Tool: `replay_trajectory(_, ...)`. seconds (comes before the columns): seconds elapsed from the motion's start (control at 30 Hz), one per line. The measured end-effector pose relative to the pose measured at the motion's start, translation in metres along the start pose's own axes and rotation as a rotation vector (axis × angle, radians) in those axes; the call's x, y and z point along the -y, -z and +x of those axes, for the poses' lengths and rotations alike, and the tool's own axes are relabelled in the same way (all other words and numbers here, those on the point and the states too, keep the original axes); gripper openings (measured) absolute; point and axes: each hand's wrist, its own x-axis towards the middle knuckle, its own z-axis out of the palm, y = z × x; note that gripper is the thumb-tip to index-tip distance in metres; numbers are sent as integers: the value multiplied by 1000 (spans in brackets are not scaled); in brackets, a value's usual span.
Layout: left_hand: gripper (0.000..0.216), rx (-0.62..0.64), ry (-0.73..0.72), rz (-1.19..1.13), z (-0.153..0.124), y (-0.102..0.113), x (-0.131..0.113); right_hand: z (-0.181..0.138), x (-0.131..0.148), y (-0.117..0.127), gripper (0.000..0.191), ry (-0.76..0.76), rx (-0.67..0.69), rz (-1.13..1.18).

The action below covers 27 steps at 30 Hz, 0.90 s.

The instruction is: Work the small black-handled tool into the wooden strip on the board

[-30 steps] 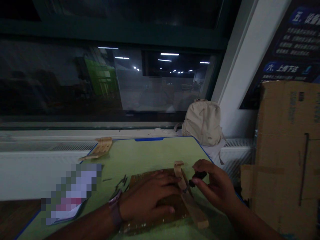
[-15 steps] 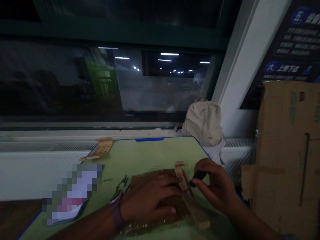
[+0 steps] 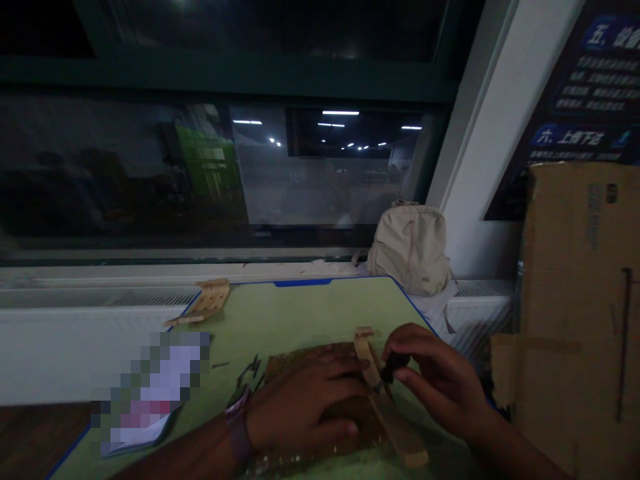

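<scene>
My left hand (image 3: 305,403) lies flat, fingers spread, on a brown board (image 3: 300,363) that rests on the green table mat (image 3: 300,313). Its fingertips press against a curved pale wooden strip (image 3: 395,427) standing on edge along the board's right side. My right hand (image 3: 435,380) is closed in a pinch on a small black tool (image 3: 393,365), whose tip touches the strip near my left fingertips. A watch band sits on my left wrist.
Several small dark nails or screws (image 3: 250,370) lie left of the board. A slatted wooden piece (image 3: 207,300) sits at the mat's far left corner. A beige backpack (image 3: 413,247) stands on the sill, cardboard boxes (image 3: 575,300) at right, a blurred paper (image 3: 150,393) at left.
My right hand has drawn slightly closer to the wooden strip with the black tool. The left hand stays pressed on the board. The camera shifted a little.
</scene>
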Motion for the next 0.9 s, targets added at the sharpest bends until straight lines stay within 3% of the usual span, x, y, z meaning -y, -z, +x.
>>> replay_trajectory(0.23,50,-24,-16,20,-3,-3,3,3,0,7,29,72,-7,-277)
replay_trajectory(0.53,48,2,8,26,-1,0,-2,-8,-2,8,51,48,129,-349)
replay_trajectory(0.77,49,10,37,16,-2,-1,-2,-8,-8,10,54,21,117,-415)
replay_trajectory(0.9,50,-16,-3,17,-1,1,-3,-3,-6,9,55,45,87,-293)
